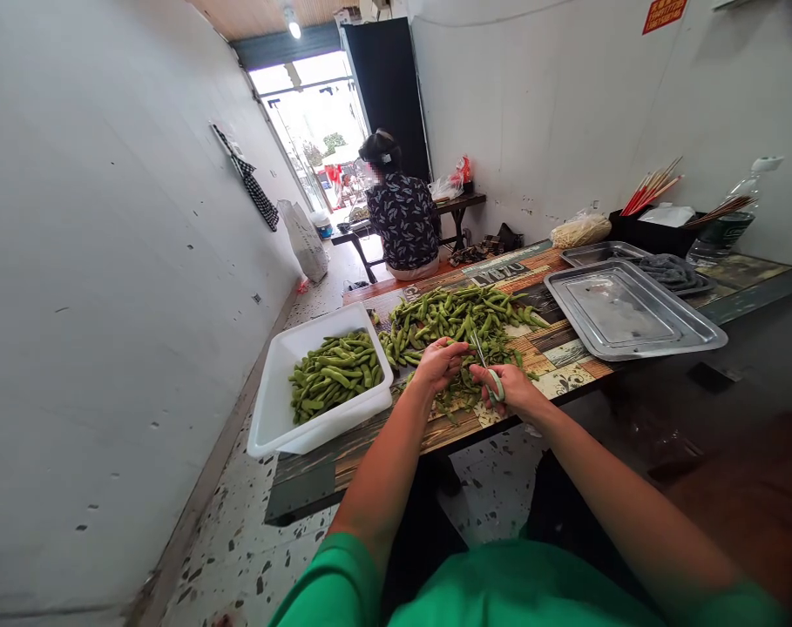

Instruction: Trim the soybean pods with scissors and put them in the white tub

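In the head view my right hand (505, 388) is closed around scissors (496, 388) with pale green handles, and their metal blades point up and away over the pods. Just left of the blades, my left hand (441, 362) pinches what looks like an edamame pod, mostly hidden by the fingers. A loose heap of edamame pods (457, 309) spreads over the patterned wooden table (569, 353) beyond both hands. Small green trimmings lie below and around the fingers. To the left, a white plastic tub (274, 383) holds many more pods.
On the right are a metal tray (637, 335), a second tray (592, 252) with a grey cloth (670, 272), a black box (660, 235) of skewers and a plastic bottle (728, 218). A person (402, 218) sits farther off, facing away. A wall (108, 305) runs along the left.
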Demonstrator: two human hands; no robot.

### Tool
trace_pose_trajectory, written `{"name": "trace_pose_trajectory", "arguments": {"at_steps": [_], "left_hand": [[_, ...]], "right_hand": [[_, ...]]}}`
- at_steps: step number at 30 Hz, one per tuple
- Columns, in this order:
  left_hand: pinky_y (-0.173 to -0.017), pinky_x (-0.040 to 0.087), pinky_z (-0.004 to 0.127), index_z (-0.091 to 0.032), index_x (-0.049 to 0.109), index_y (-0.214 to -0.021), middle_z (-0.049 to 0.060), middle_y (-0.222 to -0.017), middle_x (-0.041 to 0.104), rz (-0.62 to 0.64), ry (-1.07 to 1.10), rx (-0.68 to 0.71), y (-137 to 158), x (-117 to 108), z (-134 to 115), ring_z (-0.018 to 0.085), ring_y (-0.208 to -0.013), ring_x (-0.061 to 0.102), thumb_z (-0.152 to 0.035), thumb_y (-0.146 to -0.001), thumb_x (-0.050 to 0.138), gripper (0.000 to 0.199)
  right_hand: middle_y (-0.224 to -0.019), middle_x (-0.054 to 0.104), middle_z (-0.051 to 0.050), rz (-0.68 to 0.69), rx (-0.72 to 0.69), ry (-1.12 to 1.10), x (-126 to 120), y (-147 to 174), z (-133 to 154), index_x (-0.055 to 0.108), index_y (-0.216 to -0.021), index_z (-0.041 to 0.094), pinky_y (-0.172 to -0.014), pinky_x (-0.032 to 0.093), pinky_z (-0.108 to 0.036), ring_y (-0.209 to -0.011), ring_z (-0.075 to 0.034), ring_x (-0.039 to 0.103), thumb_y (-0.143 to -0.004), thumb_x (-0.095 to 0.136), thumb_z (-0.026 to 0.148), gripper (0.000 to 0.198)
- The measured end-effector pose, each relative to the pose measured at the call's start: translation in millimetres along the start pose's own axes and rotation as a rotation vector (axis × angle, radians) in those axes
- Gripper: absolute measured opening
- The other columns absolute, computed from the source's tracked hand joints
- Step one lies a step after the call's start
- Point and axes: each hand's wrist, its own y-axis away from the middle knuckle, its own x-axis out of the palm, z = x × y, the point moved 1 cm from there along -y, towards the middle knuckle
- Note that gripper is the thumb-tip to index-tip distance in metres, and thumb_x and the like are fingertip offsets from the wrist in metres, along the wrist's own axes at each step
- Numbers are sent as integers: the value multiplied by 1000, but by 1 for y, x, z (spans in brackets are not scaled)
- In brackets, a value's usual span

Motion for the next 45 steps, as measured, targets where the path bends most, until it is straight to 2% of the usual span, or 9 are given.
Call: {"name": "trace_pose_trajectory", "arguments": {"at_steps": [6,11,14,20,27,34,37,41,45], "left_hand": [[-39,12,17,-17,36,-63,-1,-63,57,-118,34,33,-5,-5,-1,0,-40,29,-16,-60,64,29],[-43,28,19,-17,39,-65,2,-62,56,-276,51,-29,-9,-15,-4,6,-47,46,-15,-62,51,12],[-46,30,21,-17,50,-72,1,-63,59,-294,-230,12,-10,-18,-2,9,-48,48,-16,-65,51,8],[-67,41,26,-16,69,-75,7,-73,67,-353,-1221,229,-13,-13,8,19,-75,60,-38,-74,60,23],[-80,43,28,-18,71,-99,12,-98,70,-270,-1449,201,-14,-18,10,23,-93,62,-24,-78,58,25],[-76,42,28,-15,69,-90,11,-92,69,-334,-1348,209,-19,-15,10,21,-87,60,-19,-71,62,21],[-67,40,25,-14,67,-85,5,-79,65,-413,-1095,246,-20,-21,6,15,-73,56,-22,-69,65,18],[-54,34,21,-14,63,-80,-1,-65,57,-343,-702,234,-16,-25,6,9,-56,47,-27,-64,70,22],[-49,30,19,-14,58,-73,-2,-59,55,-341,-562,228,-11,-18,7,6,-50,42,-28,-59,73,25]], "right_hand": [[-39,47,5,-55,-31,-16,1,3,-2,55,-62,17,-27,22,-18,-30,-7,41,-69,69,58,43],[-41,51,3,247,171,-31,-6,11,0,61,-68,14,-26,22,-16,-30,-6,41,-73,67,57,43],[-39,51,2,280,201,26,-14,12,2,62,-67,12,-26,23,-16,-29,-6,40,-76,65,55,43],[-39,51,2,200,188,15,-23,10,-1,60,-65,13,-25,25,-15,-30,-6,42,-75,66,54,42],[-43,54,1,188,180,-34,-24,5,-12,60,-69,13,-25,26,-15,-32,-7,45,-78,64,53,41],[-45,55,1,182,163,-26,-20,11,-6,58,-69,15,-26,29,-15,-36,-9,50,-73,68,56,43],[-50,57,0,156,138,-62,-20,12,-4,57,-74,15,-28,33,-16,-40,-10,54,-75,66,58,43],[-54,56,0,145,100,-34,-20,10,2,57,-78,15,-30,36,-19,-42,-11,54,-74,65,60,46],[-57,58,-2,140,42,192,-20,7,11,58,-81,16,-36,40,-22,-47,-14,56,-74,60,67,51]]}}
